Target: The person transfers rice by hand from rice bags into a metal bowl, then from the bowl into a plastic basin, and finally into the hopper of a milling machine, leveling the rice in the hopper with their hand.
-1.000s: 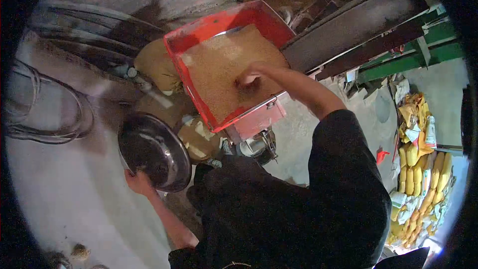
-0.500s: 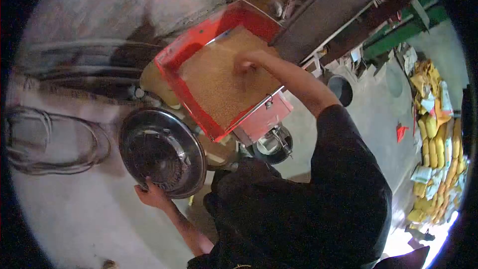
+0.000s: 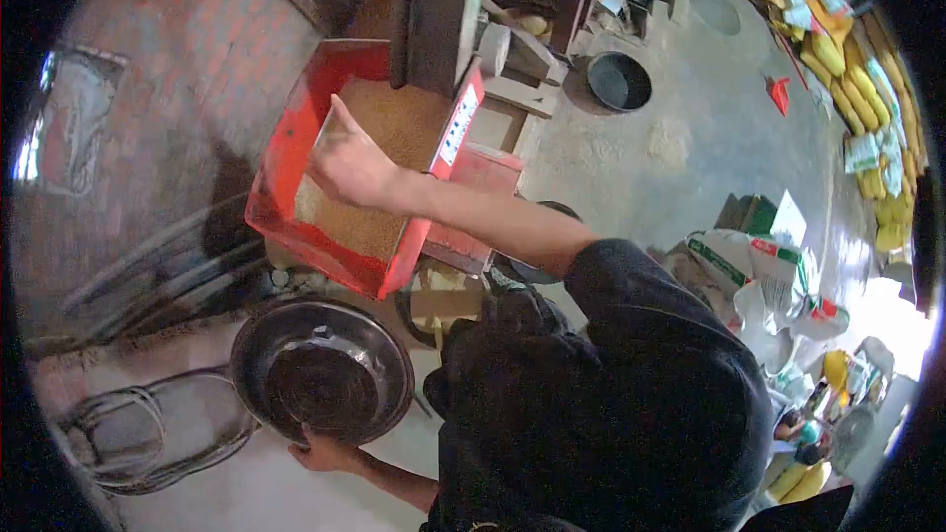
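My left hand (image 3: 327, 452) grips the near rim of a wide black basin (image 3: 389, 399), thumb inside and the other fingers hidden beneath. The basin's dark, shiny inside faces me. My right hand (image 3: 350, 166) is over a red metal hopper (image 3: 271, 182), above the brown grain (image 3: 399, 123) that fills much of it. One digit stretches out toward the hopper's far side; the other fingers are bent and partly hidden behind the hand.
Dark machine parts (image 3: 429, 10) rise beside the hopper. Another black basin (image 3: 619, 81) stands on the floor. Coiled hose (image 3: 128, 433) lies at lower left. Yellow sacks (image 3: 867, 99) are stacked at far right, with white sacks (image 3: 739, 261) nearer.
My view has turned, shifting the hopper left and the held basin lower. My right hand has moved up from the grain toward the hopper's left side; my left keeps hold of the basin.
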{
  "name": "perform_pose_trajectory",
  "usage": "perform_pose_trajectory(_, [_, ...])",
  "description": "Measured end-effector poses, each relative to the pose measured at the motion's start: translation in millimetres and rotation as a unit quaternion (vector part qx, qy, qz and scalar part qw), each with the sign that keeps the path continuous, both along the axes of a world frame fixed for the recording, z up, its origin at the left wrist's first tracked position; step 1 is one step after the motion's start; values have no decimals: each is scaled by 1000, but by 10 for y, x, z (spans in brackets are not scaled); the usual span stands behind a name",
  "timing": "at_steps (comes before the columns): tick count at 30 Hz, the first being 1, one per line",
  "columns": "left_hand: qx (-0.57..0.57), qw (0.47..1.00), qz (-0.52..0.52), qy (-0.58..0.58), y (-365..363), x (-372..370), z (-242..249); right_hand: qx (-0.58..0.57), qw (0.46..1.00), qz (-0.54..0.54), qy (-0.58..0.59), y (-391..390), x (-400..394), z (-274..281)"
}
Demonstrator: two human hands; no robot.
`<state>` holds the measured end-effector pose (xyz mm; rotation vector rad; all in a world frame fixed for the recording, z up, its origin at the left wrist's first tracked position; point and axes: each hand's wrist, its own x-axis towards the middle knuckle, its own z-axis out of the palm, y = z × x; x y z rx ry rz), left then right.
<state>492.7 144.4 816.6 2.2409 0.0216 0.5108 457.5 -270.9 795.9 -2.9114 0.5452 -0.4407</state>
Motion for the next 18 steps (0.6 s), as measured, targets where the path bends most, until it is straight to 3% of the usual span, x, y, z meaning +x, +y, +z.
perform_pose_trajectory(2, [-21, 1000, -9, 6, -32, 27, 47, -25, 970, -17, -243, 182, -408, -50])
perform_pose_trajectory(3, [6, 999, 27, 17, -121, -12, 99, -30, 969, -27, -245, 236, -631, -94])
perform_pose_trajectory(4, [35, 997, 63, 28, -144, -45, 126, 28, 999, 27, -22, 314, -855, -136])
perform_pose_trajectory(5, [35, 998, 53, 27, -105, -32, 112, 91, 972, 79, 202, 408, -1022, -190])
perform_pose_trajectory(6, [66, 997, 31, -15, -43, 10, 72, 94, 973, 67, 201, 522, -1128, -370])
perform_pose_trajectory(7, [95, 994, 8, -58, 22, 62, 12, 39, 998, 15, 37, 635, -1233, -628])
perform_pose_trajectory(8, [92, 994, -5, -58, 279, 263, -162, -24, 991, -39, -126, 745, -1364, -740])
perform_pose_trajectory(10, [205, 906, -52, -368, 843, 798, -651, 32, 995, -66, -73, 995, -1656, -708])
perform_pose_trajectory(11, [194, 907, -67, -368, 745, 717, -574, 94, 992, -83, -25, 1131, -1810, -685])
perform_pose_trajectory(12, [215, 918, -17, -333, 572, 524, -333, 87, 991, -103, -23, 1262, -1965, -716])
perform_pose_trajectory(14, [226, 927, 34, -298, 412, 273, -40, 136, 978, -133, -80, 1519, -2305, -828])
perform_pose_trajectory(16, [173, 922, 7, -345, 313, 145, 101, 304, 927, -221, -17, 1768, -2636, -767])
perform_pose_trajectory(18, [110, 917, -32, -382, 206, -43, 168, 326, 889, -299, -117, 2105, -2998, -723])
